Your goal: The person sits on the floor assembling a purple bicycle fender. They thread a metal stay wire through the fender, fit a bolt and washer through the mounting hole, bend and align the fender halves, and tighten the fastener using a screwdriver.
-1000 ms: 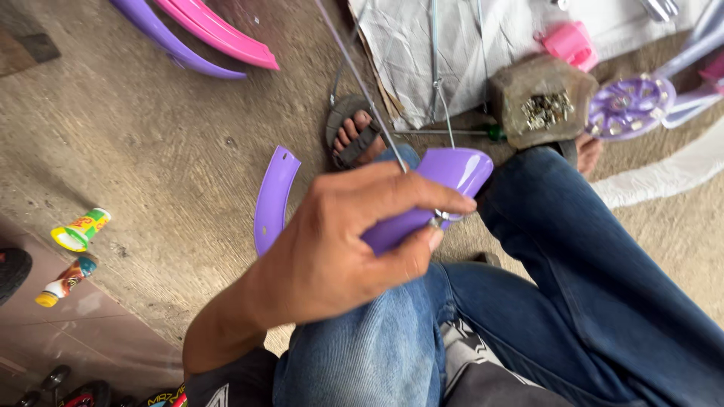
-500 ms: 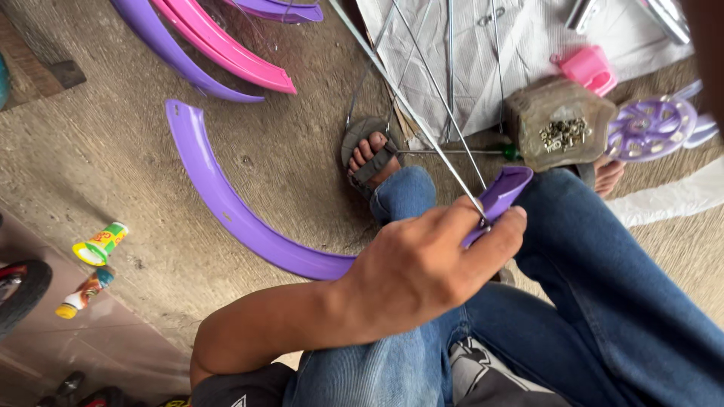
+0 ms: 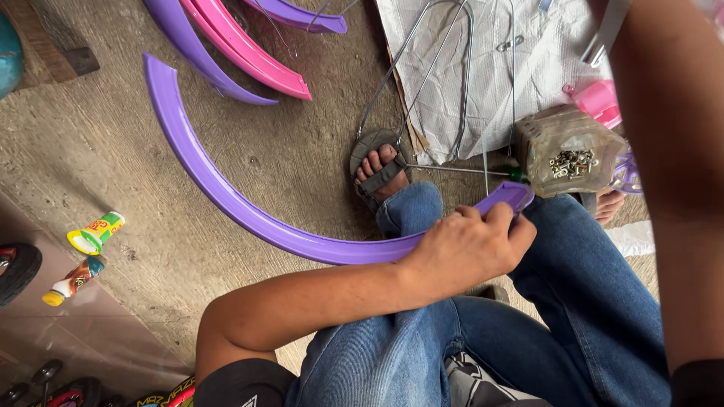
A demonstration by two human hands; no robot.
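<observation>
My left hand [image 3: 467, 249] is shut around a long curved purple bicycle fender [image 3: 226, 200], gripping it near its right end above my knees. The fender arcs left and away over the concrete floor. Just beyond its right tip sits a clear plastic tub of small screws [image 3: 569, 154]. A thin screwdriver with a green handle [image 3: 460, 169] lies by my sandalled foot [image 3: 381, 169]. My right forearm [image 3: 671, 188] rises along the right edge; its hand is out of the picture.
More pink and purple fenders [image 3: 249, 45] lie at the top left. Bent wire stays [image 3: 452, 68] rest on a white woven sack [image 3: 490, 98], with a pink plastic part [image 3: 599, 102] beside it. Two small bottles [image 3: 94, 232] and a small black wheel [image 3: 15, 267] lie at left.
The purple fender has swung from end-on to flat across the floor, so its full curve shows. My left hand keeps hold of it and has shifted right. My right forearm now fills the right edge.
</observation>
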